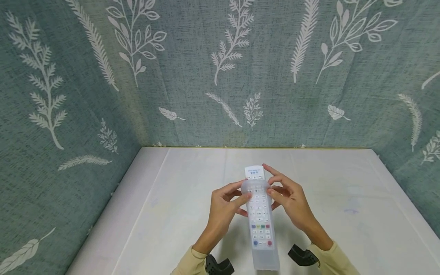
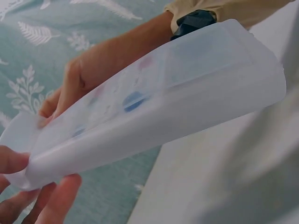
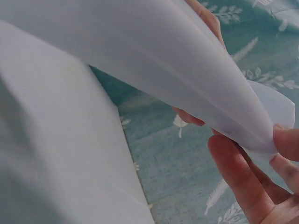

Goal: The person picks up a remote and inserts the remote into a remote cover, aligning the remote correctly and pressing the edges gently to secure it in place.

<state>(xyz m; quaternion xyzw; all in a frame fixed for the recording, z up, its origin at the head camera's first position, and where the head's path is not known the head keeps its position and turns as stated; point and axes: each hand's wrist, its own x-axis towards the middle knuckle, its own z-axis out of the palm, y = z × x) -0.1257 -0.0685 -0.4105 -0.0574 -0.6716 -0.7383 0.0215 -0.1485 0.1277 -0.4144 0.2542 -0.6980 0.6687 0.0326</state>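
Remote: one remote control [image 1: 254, 172], white, lying lengthwise near to far
Cover: one translucent cover [image 1: 266, 260], around most of the remote control
Hands: two — the left hand [image 1: 221, 208] on the left side, the right hand [image 1: 293, 198] on the right
Wrist pieces: two black pieces [image 1: 220, 266], one at each wrist
Sleeves: two, pale yellow
Table: one white table [image 1: 172, 214], with patterned cloth [image 1: 192, 57] on its left, far and right sides
Remote's look: rows of small pale buttons; one row of four coloured ones, blue, yellow, green and red from left to right; nearer, two round ones — blue left, red right; blue print on the far end, which stuck out bare
Cover's look: frosted and smooth, flared at its far rim, its near end reaching past the button face
Place: raised above the table's near middle
Left fingers: thumb and forefinger pinched the cover's left edge by the rim, others spread beneath
Right fingers: pinched the cover's right rim, the forefinger stretched to the remote's far right corner
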